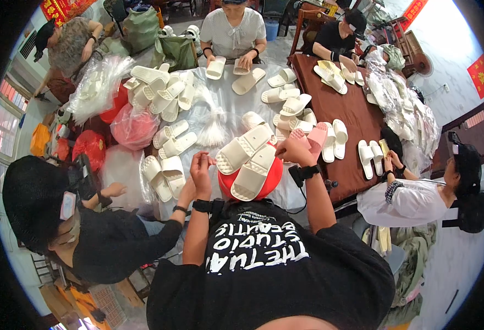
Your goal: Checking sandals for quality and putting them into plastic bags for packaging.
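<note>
A pair of white slippers lies before me, the left slipper (pixel 243 147) tilted and the right slipper (pixel 251 175) leaning across a round red thing (pixel 229 186). My left hand (pixel 201 166) is raised just left of the pair, its fingers curled in a pinch, apart from the slippers. By the upper right of the pair, my right hand (pixel 296 152) also pinches with bent fingers. Whatever either hand holds is too small to make out. Pink slippers (pixel 314 137) lie just beyond my right hand.
White slippers (pixel 170 170) lie left, with a heap (pixel 165 91) behind. Clear plastic bags (pixel 212 118) lie mid-table. A co-worker's arm (pixel 182 204) reaches close to my left forearm. Other people sit around the sheet-covered table and brown table (pixel 344 165). Bagged slippers (pixel 410 113) are piled far right.
</note>
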Demonstrator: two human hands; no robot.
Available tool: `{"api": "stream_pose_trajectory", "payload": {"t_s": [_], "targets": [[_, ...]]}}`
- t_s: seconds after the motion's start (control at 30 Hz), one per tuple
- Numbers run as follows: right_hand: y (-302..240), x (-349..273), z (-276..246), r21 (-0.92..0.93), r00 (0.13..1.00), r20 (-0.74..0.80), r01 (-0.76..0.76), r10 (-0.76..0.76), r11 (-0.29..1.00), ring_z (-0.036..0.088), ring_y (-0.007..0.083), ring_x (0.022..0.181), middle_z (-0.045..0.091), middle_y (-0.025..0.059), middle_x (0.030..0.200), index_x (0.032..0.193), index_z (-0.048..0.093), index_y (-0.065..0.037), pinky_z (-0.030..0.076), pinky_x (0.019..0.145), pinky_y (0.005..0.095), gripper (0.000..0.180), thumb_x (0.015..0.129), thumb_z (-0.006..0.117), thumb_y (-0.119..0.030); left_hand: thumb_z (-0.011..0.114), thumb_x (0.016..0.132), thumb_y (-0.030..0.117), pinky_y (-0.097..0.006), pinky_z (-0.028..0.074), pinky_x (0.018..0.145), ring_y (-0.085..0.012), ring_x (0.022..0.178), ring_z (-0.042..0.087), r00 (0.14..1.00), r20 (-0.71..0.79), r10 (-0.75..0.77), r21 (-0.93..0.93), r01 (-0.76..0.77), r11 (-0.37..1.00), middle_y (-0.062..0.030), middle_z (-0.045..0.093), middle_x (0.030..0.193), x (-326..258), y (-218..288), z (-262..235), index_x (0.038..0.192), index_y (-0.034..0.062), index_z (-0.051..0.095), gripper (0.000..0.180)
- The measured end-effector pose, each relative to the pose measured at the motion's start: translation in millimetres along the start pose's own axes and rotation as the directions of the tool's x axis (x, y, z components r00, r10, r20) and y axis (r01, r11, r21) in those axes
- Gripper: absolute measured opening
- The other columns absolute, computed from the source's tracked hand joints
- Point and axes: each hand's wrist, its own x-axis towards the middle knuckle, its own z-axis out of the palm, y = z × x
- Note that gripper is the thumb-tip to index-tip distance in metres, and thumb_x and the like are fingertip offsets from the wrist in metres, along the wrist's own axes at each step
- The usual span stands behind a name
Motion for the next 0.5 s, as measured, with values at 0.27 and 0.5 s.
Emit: {"api": "stream_pose_trajectory", "payload": {"t_s": [0.27, 0.5], "targets": [[2.4, -15.5, 30.0, 0.645, 0.985, -0.167, 0.132, -0.029, 0.753, 0.067, 0.0111, 0.076, 0.073, 0.0048, 0.087, 0.096, 0.073, 0.003, 0.053, 0.069, 0.0261, 0.014, 0.087, 0.075, -0.008, 0.082, 0.078, 0.029, -0.041, 0.053, 0.068, -0.0314, 0.081, 0.070, 0.815, 0.539, -0.216, 0.772, -0.375, 0.513, -0.0153, 0.069, 0.087, -31.4, 31.3, 66.7, 0.103, 0.0071, 0.059, 0.041], [-18.6, 6.6, 53.9, 0.781, 0.929, -0.318, 0.143, 0.190, 0.608, 0.071, 0.0154, 0.078, 0.072, 0.0089, 0.089, 0.100, 0.069, 0.003, 0.058, 0.065, 0.0285, 0.014, 0.088, 0.072, -0.004, 0.084, 0.066, 0.052, -0.042, 0.054, 0.064, -0.0313, 0.065, 0.069, 0.808, 0.495, -0.319, 0.869, -0.458, 0.190, -0.0115, 0.067, 0.064, -41.4, 17.0, 53.7, 0.065, 0.0068, 0.068, 0.048]]}}
